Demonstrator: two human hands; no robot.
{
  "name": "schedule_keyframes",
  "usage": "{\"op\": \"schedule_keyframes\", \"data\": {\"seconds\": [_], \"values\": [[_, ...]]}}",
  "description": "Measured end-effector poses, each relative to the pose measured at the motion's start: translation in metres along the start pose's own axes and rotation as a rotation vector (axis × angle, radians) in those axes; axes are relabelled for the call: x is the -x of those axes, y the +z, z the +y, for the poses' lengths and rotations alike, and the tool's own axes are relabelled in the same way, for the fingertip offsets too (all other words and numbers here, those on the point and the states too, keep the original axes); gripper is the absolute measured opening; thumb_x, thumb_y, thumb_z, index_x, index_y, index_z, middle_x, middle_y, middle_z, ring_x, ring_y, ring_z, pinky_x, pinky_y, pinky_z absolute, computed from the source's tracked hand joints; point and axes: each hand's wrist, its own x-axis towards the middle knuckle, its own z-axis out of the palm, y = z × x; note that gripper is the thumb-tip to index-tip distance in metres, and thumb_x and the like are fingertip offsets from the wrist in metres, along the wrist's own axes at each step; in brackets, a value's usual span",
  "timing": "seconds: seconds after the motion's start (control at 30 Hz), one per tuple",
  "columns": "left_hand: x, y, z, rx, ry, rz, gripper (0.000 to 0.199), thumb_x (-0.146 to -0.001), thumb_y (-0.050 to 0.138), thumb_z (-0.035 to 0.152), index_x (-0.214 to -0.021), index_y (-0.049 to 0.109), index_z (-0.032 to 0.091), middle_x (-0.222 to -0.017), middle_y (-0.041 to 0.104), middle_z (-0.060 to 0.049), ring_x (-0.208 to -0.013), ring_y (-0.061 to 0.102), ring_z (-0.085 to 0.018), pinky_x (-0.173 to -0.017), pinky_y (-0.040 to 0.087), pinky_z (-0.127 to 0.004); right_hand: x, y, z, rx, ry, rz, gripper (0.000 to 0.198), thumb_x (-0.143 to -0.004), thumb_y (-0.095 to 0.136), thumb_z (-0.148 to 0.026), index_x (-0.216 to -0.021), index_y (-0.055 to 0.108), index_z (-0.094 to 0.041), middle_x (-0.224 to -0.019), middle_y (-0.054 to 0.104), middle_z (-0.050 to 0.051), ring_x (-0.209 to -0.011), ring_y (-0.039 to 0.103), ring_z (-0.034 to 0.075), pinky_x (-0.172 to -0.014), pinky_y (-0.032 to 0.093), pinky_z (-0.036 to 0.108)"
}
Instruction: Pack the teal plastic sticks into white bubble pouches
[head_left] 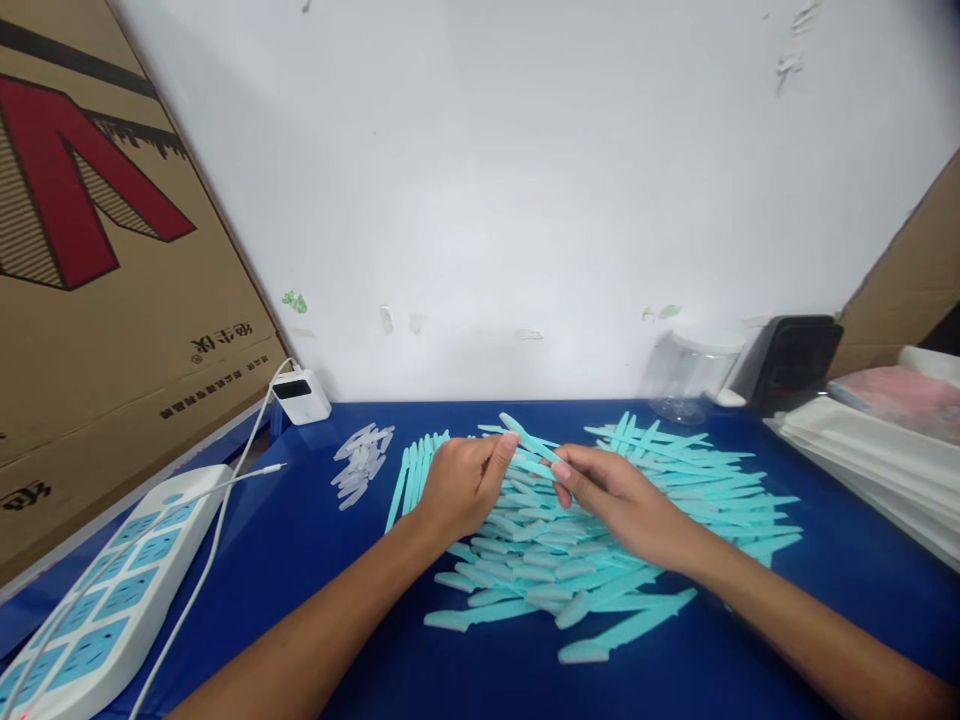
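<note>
Over a heap of turquoise eyebrow razors (525,545), my two hands meet at a turquoise eyebrow razor (529,440). My right hand (611,495) pinches its handle end between thumb and fingers. Curled closed, my left hand (469,480) presses its thumb on the razor's other side, near the head. A second razor shaft (534,464) shows just below, between the hands; I cannot tell which hand bears it. To the left of my left hand, several razors (412,475) lie side by side in a row. Clear plastic blade caps (362,462) form a small pile farther left.
A white power strip (142,580) with cables lies at the left, by a large cardboard box (135,300). A white device with a dark display (301,396) stands at the back left. At the back right are a clear jar (694,375), a black object (796,362) and stacked white sheets (870,460).
</note>
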Motion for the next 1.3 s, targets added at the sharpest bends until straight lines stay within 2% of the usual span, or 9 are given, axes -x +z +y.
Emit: {"op": "schedule_keyframes", "data": {"seconds": [0.2,0.3,0.5,0.83,1.3], "values": [[0.0,0.007,0.002,0.204,-0.106,0.062,0.056,-0.108,0.041,0.051,-0.064,0.025,0.021,-0.061,0.022,0.004,-0.057,0.022,-0.011,-0.057,0.02,-0.031,0.002,0.004,-0.006,0.021,-0.005,0.028,0.049,-0.106,0.047,-0.057,-0.073,0.053,-0.021,-0.072,0.051,-0.001,-0.067,0.047,0.015,-0.066,0.039,0.028],[-0.001,0.008,0.003,0.27,-0.152,0.082,0.058,-0.106,0.044,0.055,-0.063,0.024,0.021,-0.063,0.021,0.004,-0.059,0.02,-0.011,-0.057,0.019,-0.03,0.003,0.005,-0.003,-0.009,0.035,0.034,0.049,-0.105,0.049,-0.058,-0.072,0.05,-0.022,-0.067,0.049,-0.003,-0.062,0.044,0.014,-0.062,0.038,0.028],[-0.003,0.005,0.005,0.261,-0.153,0.056,0.057,-0.106,0.045,0.054,-0.065,0.025,0.021,-0.064,0.022,0.004,-0.061,0.022,-0.011,-0.057,0.019,-0.03,0.001,0.003,0.004,-0.09,0.079,0.061,0.047,-0.101,0.057,-0.059,-0.074,0.045,-0.023,-0.061,0.039,-0.007,-0.055,0.032,0.012,-0.053,0.029,0.026],[-0.008,0.002,0.0,0.287,-0.157,-0.033,0.055,-0.106,0.045,0.055,-0.068,0.024,0.021,-0.068,0.02,0.004,-0.063,0.021,-0.012,-0.059,0.017,-0.03,-0.003,-0.001,0.007,0.026,0.017,0.112,0.048,-0.102,0.056,-0.056,-0.07,0.049,-0.021,-0.063,0.05,-0.004,-0.058,0.044,0.013,-0.058,0.036,0.028],[-0.013,-0.001,0.001,0.277,-0.162,-0.046,0.055,-0.106,0.045,0.055,-0.068,0.024,0.021,-0.068,0.021,0.004,-0.063,0.021,-0.011,-0.059,0.017,-0.03,-0.007,-0.004,0.009,0.011,0.02,0.118,0.048,-0.102,0.055,-0.057,-0.07,0.045,-0.022,-0.062,0.042,-0.005,-0.057,0.037,0.012,-0.056,0.031,0.028]]}}
